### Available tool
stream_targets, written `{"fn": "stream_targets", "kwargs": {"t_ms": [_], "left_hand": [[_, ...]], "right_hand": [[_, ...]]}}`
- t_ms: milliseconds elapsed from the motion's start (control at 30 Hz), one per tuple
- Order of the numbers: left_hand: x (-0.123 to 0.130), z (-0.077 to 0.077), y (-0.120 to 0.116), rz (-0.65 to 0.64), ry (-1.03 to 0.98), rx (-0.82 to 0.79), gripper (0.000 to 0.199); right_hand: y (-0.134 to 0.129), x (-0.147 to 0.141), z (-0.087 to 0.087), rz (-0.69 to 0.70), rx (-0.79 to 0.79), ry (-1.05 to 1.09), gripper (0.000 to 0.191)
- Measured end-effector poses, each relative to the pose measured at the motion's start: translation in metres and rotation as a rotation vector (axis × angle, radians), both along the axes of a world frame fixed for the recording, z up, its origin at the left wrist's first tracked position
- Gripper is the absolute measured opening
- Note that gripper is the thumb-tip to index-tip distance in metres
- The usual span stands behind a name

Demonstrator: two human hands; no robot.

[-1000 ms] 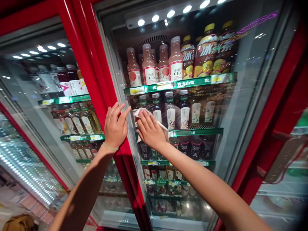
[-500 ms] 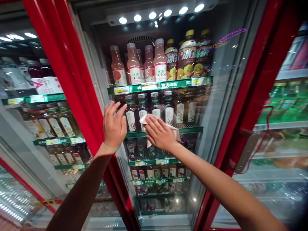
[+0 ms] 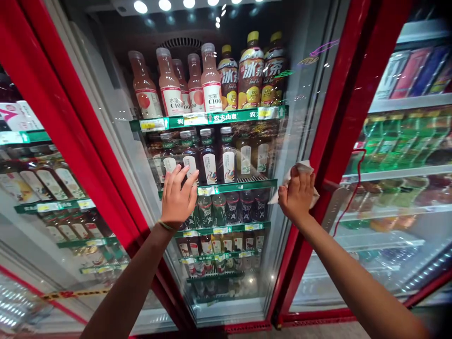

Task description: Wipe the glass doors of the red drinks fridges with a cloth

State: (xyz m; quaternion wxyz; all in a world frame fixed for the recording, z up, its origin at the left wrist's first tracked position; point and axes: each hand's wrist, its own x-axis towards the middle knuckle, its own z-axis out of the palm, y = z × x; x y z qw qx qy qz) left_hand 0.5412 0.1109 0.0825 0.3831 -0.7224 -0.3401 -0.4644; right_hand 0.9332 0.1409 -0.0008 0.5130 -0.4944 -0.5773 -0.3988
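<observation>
Under the right hand, near the right edge of a glass door, lies a white cloth; its edges show above the fingertips and beside the thumb. Right hand: laid over the cloth, fingers close together; whether they also pinch it cannot be told, as the hand hides the grip. Left hand: well apart from the right, fingers spread, holding nothing visible. Contact with the glass in front of it: cannot tell.

Beyond the left fingertips, behind the glass: dark bottles with white labels. Just right of the right hand: red frame, then a grey handle with a red cord near it.

Technique (judgement): step in hand looks like wiping. Best done with the cloth spread flat under the whole palm, pressure even, strokes overlapping and reaching the seam between glass and frame. Loose corners could bunch there; fold them under. Left palm is best off wiped glass, since fingertips could mark it.
</observation>
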Motion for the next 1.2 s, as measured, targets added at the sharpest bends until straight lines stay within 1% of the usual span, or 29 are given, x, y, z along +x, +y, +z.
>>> {"fn": "stream_targets", "kwargs": {"t_ms": [67, 100, 200, 300, 400, 500, 567, 667, 733, 767, 833, 900, 967, 1067, 1133, 1200], "left_hand": [[-0.013, -0.004, -0.003, 0.011, 0.022, -0.011, 0.051], [-0.020, -0.005, -0.004, 0.015, 0.036, -0.015, 0.051], [-0.042, -0.005, -0.008, 0.033, 0.058, -0.037, 0.049], [-0.067, -0.003, -0.014, 0.080, 0.027, -0.044, 0.045], [-0.098, -0.001, -0.023, 0.117, 0.007, -0.029, 0.043], [-0.130, 0.001, -0.034, 0.150, -0.001, -0.017, 0.042], [-0.151, 0.001, -0.041, 0.181, -0.021, -0.021, 0.041], [-0.175, 0.001, -0.049, 0.221, -0.032, -0.016, 0.040], [-0.184, 0.000, -0.052, 0.232, -0.032, 0.012, 0.040], [-0.185, -0.001, -0.052, 0.232, -0.032, 0.024, 0.040], [-0.182, -0.002, -0.051, 0.226, -0.041, 0.020, 0.041], [-0.171, -0.003, -0.048, 0.212, -0.059, 0.000, 0.040], [-0.156, -0.006, -0.043, 0.185, -0.073, -0.017, 0.040], [-0.128, -0.011, -0.036, 0.120, -0.075, -0.028, 0.041], [-0.109, -0.015, -0.030, 0.067, -0.078, -0.039, 0.043], [-0.089, -0.021, -0.025, 0.029, -0.079, -0.044, 0.044]], "right_hand": [[0.001, -0.026, -0.007, -0.021, -0.005, 0.081, 0.073], [0.001, -0.043, -0.010, -0.016, 0.002, 0.084, 0.073], [0.000, -0.104, -0.019, 0.040, 0.024, -0.006, 0.073], [-0.002, -0.174, -0.023, 0.114, 0.041, -0.114, 0.068], [-0.006, -0.247, -0.021, 0.224, 0.029, -0.221, 0.060], [-0.011, -0.316, -0.013, 0.384, -0.061, -0.321, 0.058], [-0.014, -0.356, -0.008, 0.480, -0.116, -0.384, 0.060], [-0.015, -0.401, -0.005, 0.547, -0.131, -0.473, 0.062], [-0.016, -0.416, -0.004, 0.542, -0.119, -0.511, 0.061], [-0.016, -0.418, -0.003, 0.536, -0.109, -0.531, 0.061], [-0.016, -0.411, -0.001, 0.527, -0.086, -0.590, 0.060], [-0.017, -0.392, 0.002, 0.517, -0.065, -0.651, 0.060], [-0.017, -0.362, 0.004, 0.496, -0.066, -0.666, 0.059], [-0.016, -0.301, -0.001, 0.456, -0.102, -0.614, 0.059], [-0.012, -0.248, -0.011, 0.383, -0.113, -0.568, 0.057], [-0.007, -0.187, -0.025, 0.283, -0.096, -0.519, 0.053]]}}
